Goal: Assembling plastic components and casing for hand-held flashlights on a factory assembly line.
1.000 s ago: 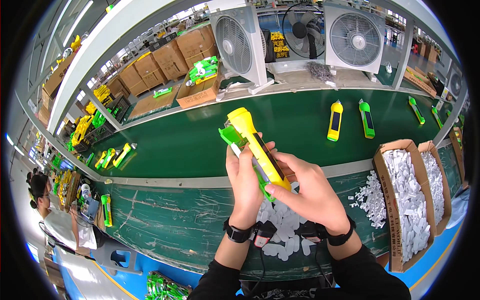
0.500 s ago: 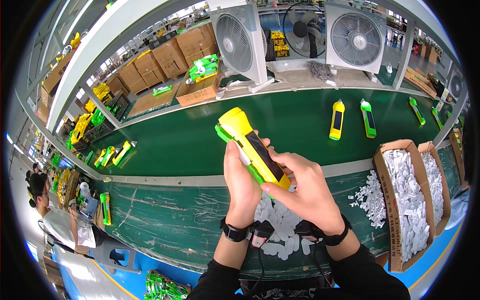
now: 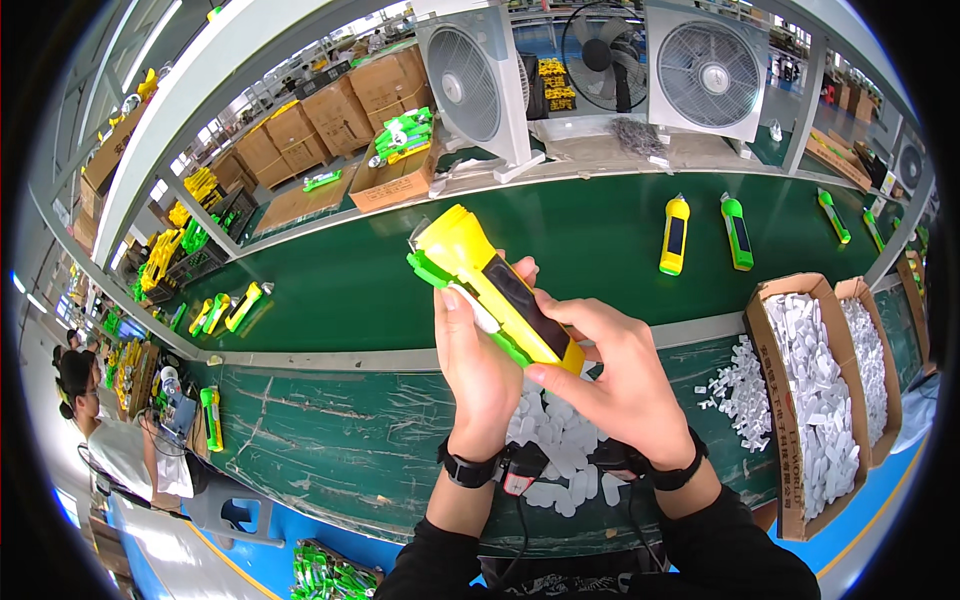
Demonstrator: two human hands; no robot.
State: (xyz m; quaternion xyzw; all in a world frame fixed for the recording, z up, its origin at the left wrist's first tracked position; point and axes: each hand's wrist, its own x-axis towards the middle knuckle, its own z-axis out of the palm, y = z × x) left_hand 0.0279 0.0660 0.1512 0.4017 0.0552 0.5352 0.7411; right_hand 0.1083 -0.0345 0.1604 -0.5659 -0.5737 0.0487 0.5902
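Observation:
A yellow and green flashlight (image 3: pixel 462 245) with a dark panel along its side is held tilted over the near edge of the belt. My left hand (image 3: pixel 474 372) wraps its green side from below, the thumb by a white piece (image 3: pixel 478 308) set in that side. At the lower end my right hand (image 3: pixel 618 378) grips the yellow body between thumb and fingers. Below my hands, a pile of flat white plastic pieces (image 3: pixel 562 450) lies on the worn green worktable (image 3: pixel 330 420).
The green conveyor belt (image 3: pixel 590 240) carries a yellow flashlight (image 3: pixel 674 236), a green one (image 3: pixel 737 234) and several more. A cardboard box (image 3: pixel 785 440) of white pieces stands at right beside small loose white parts (image 3: pixel 742 395). Another flashlight (image 3: pixel 211 418) and a seated person (image 3: pixel 120 440) are at left.
The flashlight has shifted slightly up and left, its head turning a little and showing more of its front rim. Both hands keep their hold.

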